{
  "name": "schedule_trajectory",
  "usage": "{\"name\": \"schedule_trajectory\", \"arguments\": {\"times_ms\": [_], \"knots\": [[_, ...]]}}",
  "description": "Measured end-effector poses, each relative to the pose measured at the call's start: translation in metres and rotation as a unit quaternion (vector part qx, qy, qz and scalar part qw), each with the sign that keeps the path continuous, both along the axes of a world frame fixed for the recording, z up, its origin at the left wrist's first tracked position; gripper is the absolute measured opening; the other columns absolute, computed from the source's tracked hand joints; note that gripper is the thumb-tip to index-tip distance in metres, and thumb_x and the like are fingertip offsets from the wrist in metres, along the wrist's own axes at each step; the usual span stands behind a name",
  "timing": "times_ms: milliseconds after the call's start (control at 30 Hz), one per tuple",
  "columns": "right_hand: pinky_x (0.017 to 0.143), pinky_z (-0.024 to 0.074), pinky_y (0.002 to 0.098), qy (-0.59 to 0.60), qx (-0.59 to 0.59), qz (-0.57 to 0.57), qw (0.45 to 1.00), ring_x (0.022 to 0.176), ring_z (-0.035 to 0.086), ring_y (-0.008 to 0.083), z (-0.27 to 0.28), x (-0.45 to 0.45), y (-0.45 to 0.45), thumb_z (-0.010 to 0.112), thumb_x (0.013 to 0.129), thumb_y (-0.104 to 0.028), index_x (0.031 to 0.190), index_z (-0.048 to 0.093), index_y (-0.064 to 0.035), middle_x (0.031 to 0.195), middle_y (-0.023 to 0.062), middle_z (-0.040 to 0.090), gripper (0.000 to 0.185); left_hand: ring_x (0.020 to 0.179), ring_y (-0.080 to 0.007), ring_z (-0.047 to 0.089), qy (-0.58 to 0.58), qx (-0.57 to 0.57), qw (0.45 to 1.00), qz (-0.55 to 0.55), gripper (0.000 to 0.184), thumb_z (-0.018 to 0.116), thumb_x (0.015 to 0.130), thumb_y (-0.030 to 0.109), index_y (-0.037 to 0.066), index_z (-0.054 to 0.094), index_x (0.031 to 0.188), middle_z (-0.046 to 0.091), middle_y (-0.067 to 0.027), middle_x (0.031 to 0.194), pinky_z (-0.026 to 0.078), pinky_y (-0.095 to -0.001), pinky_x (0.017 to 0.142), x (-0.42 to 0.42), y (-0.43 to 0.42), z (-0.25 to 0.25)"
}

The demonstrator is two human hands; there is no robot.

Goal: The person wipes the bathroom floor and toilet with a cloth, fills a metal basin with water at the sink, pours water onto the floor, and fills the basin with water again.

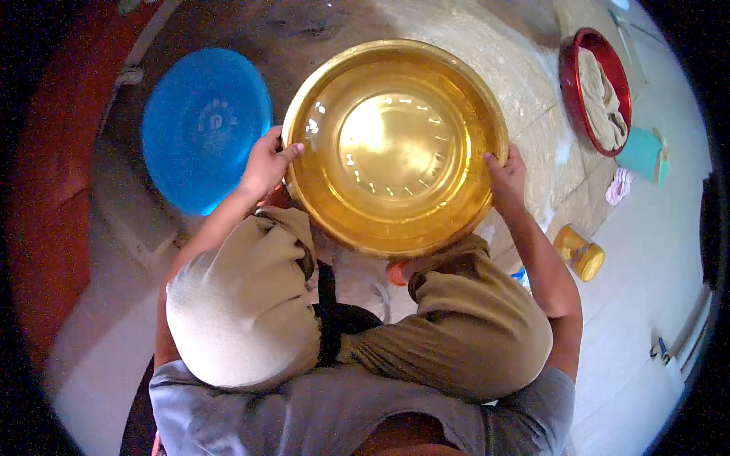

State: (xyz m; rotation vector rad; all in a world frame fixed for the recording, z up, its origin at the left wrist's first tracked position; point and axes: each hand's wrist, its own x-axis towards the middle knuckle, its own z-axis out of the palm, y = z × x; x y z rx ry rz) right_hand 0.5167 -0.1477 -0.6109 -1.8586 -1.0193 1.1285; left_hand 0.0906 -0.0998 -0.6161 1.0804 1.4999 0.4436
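Note:
A large, shiny golden basin (395,144) is held up in front of my knees, its open side facing me, with nothing visible inside but bright reflections. My left hand (270,163) is closed on its left rim, the thumb lying over the edge. On the opposite rim, my right hand (507,178) grips with the thumb on the inner side and the fingers behind. Close beside my left hand, a round blue basin (207,129) rests at the left, partly behind my forearm.
At the upper right a red basin (584,99) holds a beige cloth (601,102). Near it are a teal container (641,154) and a small pink cloth (619,186). A yellow jar (579,252) lies right of my right forearm. The floor looks wet.

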Motion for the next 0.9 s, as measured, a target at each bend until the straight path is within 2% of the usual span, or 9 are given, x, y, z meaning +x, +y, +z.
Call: {"name": "schedule_trajectory", "arguments": {"times_ms": [67,167,267,367,467,567,667,867,900], "knots": [[0.079,0.0488,0.0307,-0.002,-0.015,0.015,1.000,0.087,0.059,0.0165,0.019,-0.007,0.011,0.059,0.089,-0.009,0.115,0.054,-0.0008,0.100,0.0082,0.063,0.028,0.088,-0.0168,0.061,-0.044,-0.016,0.999,0.024,0.031,0.063,0.089,0.010,-0.004,0.054,0.115,0.065,-0.0124,0.099,0.048,-0.0307,0.081,-0.003,-0.001,0.009],[0.077,0.0497,0.0299,-0.028,-0.013,0.053,0.998,0.086,0.060,0.0155,0.034,-0.016,0.026,0.058,0.089,-0.006,0.115,0.054,-0.0006,0.099,0.0083,0.064,0.027,0.089,-0.0171,0.061,-0.043,0.012,0.998,0.035,0.032,0.062,0.090,0.009,-0.005,0.053,0.117,0.065,-0.0117,0.101,0.049,-0.0310,0.082,-0.016,-0.012,0.003],[0.079,0.0497,0.0310,-0.041,-0.013,0.090,0.995,0.088,0.061,0.0166,0.060,-0.026,0.041,0.058,0.089,-0.004,0.117,0.054,-0.0002,0.100,0.0087,0.065,0.029,0.088,-0.0164,0.062,-0.061,0.030,0.995,0.067,0.032,0.061,0.090,0.007,-0.004,0.052,0.119,0.065,-0.0107,0.102,0.049,-0.0309,0.080,-0.024,-0.022,0.029],[0.083,0.0485,0.0313,-0.046,0.012,0.117,0.992,0.090,0.062,0.0178,0.074,-0.039,0.053,0.059,0.088,-0.003,0.118,0.053,0.0015,0.101,0.0103,0.065,0.032,0.095,-0.0177,0.061,-0.112,-0.031,0.985,0.131,0.035,0.061,0.091,0.011,-0.002,0.052,0.122,0.065,-0.0104,0.108,0.051,-0.0328,0.085,-0.030,-0.039,0.044],[0.085,0.0482,0.0316,-0.105,0.004,0.160,0.982,0.092,0.062,0.0189,0.091,-0.046,0.069,0.059,0.087,-0.002,0.119,0.053,0.0031,0.103,0.0115,0.065,0.033,0.095,-0.0180,0.061,-0.112,-0.032,0.981,0.155,0.036,0.062,0.090,0.011,-0.001,0.053,0.122,0.065,-0.0112,0.108,0.051,-0.0327,0.085,-0.034,-0.048,0.047],[0.086,0.0480,0.0318,-0.114,0.031,0.196,0.974,0.092,0.062,0.0195,0.113,-0.061,0.074,0.059,0.087,-0.001,0.120,0.052,0.0037,0.104,0.0126,0.065,0.034,0.094,-0.0186,0.062,-0.091,-0.042,0.978,0.181,0.036,0.063,0.089,0.011,-0.001,0.053,0.122,0.065,-0.0116,0.108,0.051,-0.0324,0.084,-0.042,-0.065,0.046],[0.086,0.0482,0.0318,-0.074,0.027,0.211,0.974,0.093,0.063,0.0198,0.120,-0.076,0.082,0.058,0.087,0.000,0.121,0.052,0.0037,0.106,0.0133,0.066,0.034,0.076,-0.0141,0.061,-0.131,0.017,0.959,0.251,0.030,0.060,0.089,0.007,-0.002,0.055,0.117,0.066,-0.0097,0.095,0.050,-0.0278,0.064,-0.043,-0.081,0.045],[0.085,0.0492,0.0320,-0.059,0.021,0.227,0.972,0.094,0.063,0.0203,0.127,-0.097,0.105,0.058,0.087,0.000,0.120,0.052,0.0031,0.107,0.0137,0.066,0.033,0.075,-0.0139,0.060,-0.086,0.018,0.960,0.265,0.034,0.063,0.087,0.011,-0.001,0.056,0.118,0.065,-0.0076,0.096,0.048,-0.0265,0.063,-0.055,-0.078,0.047],[0.084,0.0493,0.0320,-0.061,0.017,0.222,0.973,0.094,0.064,0.0202,0.129,-0.105,0.106,0.058,0.087,0.000,0.119,0.053,0.0028,0.106,0.0134,0.066,0.032,0.080,-0.0155,0.061,-0.086,0.009,0.964,0.253,0.036,0.063,0.087,0.013,0.001,0.055,0.121,0.065,-0.0081,0.100,0.049,-0.0285,0.066,-0.063,-0.079,0.048]]}}
